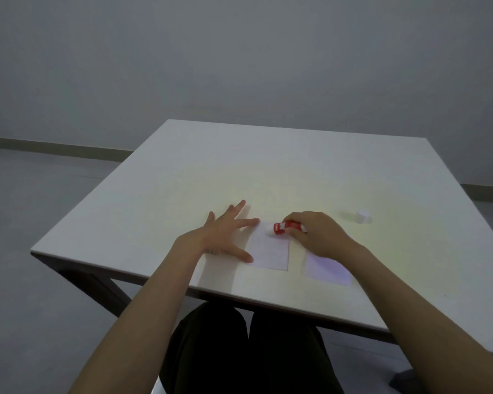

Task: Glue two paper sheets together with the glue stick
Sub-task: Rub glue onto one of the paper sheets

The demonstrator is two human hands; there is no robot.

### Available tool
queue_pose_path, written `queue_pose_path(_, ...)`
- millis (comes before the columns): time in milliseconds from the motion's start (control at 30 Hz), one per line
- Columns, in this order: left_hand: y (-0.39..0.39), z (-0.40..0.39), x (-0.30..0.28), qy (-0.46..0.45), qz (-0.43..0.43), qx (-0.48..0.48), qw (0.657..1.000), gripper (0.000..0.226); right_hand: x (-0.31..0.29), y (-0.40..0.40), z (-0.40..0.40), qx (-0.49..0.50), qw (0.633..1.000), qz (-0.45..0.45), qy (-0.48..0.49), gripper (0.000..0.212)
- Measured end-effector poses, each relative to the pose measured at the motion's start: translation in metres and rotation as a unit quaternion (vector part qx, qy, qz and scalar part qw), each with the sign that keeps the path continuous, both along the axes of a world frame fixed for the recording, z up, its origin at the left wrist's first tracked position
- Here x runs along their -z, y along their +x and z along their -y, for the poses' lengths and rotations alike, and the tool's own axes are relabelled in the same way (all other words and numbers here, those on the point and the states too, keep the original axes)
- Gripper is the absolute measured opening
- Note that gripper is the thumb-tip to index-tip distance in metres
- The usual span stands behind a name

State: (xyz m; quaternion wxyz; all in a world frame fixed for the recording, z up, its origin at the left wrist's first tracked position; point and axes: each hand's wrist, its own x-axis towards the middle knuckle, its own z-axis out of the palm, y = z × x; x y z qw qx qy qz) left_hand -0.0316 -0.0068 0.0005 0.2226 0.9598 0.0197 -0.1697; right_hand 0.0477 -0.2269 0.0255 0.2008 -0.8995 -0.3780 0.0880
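A white squared paper sheet (271, 248) lies flat on the white table (182, 180). My left hand (225, 234) rests spread on the table, with forefinger and thumb tips on the sheet's left edge. My right hand (316, 234) grips a red glue stick (285, 227), held nearly level with its white tip touching the sheet's far edge. A second, pale lilac sheet (328, 270) lies to the right, partly under my right wrist.
A small white cap (363, 216) stands upright on the table to the right of my right hand. The table's near edge runs just below the sheets, with my dark-clothed legs beneath it. Grey floor and wall surround the table.
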Motion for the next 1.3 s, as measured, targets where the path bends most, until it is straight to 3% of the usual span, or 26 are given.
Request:
queue_pose_path(133,0.0,-0.001,0.0,-0.003,-0.001,0.002,1.0,0.097,0.006,0.009,0.012,0.075,0.996,0.048,0.005,0.026)
queue_pose_path(333,0.0,-0.001,0.004,-0.008,0.0,0.001,1.0,0.097,0.0,-0.005,0.038,-0.05,0.998,-0.024,0.008,0.021)
queue_pose_path(500,0.0,-0.003,0.005,-0.013,-0.004,-0.002,1.0,0.098,-0.01,0.014,0.046,0.099,0.99,0.06,0.086,0.023)
queue_pose_path(600,-0.001,-0.003,0.006,-0.017,0.01,-0.002,1.0,0.1,-0.012,0.008,0.038,0.085,0.989,0.057,0.108,0.023)
queue_pose_path(767,-0.002,-0.003,0.004,-0.039,0.004,0.007,0.999,0.086,0.003,-0.015,0.019,-0.007,1.0,-0.006,0.018,0.024)
queue_pose_path(867,-0.003,-0.002,0.003,-0.028,0.001,0.004,1.0,0.08,0.004,-0.014,0.011,0.015,1.0,-0.02,0.019,0.024)
queue_pose_path(1100,-0.004,-0.001,0.006,-0.039,0.025,-0.016,0.999,0.082,0.006,0.0,0.008,0.126,0.99,0.056,-0.005,0.028)
queue_pose_path(1200,-0.006,-0.004,0.008,-0.06,0.036,-0.027,0.997,0.082,0.007,-0.002,0.013,0.145,0.987,0.052,0.053,0.027)
queue_pose_path(1300,-0.009,-0.004,0.007,-0.085,0.038,-0.038,0.995,0.082,0.005,-0.009,0.016,0.144,0.968,-0.076,0.19,0.021)
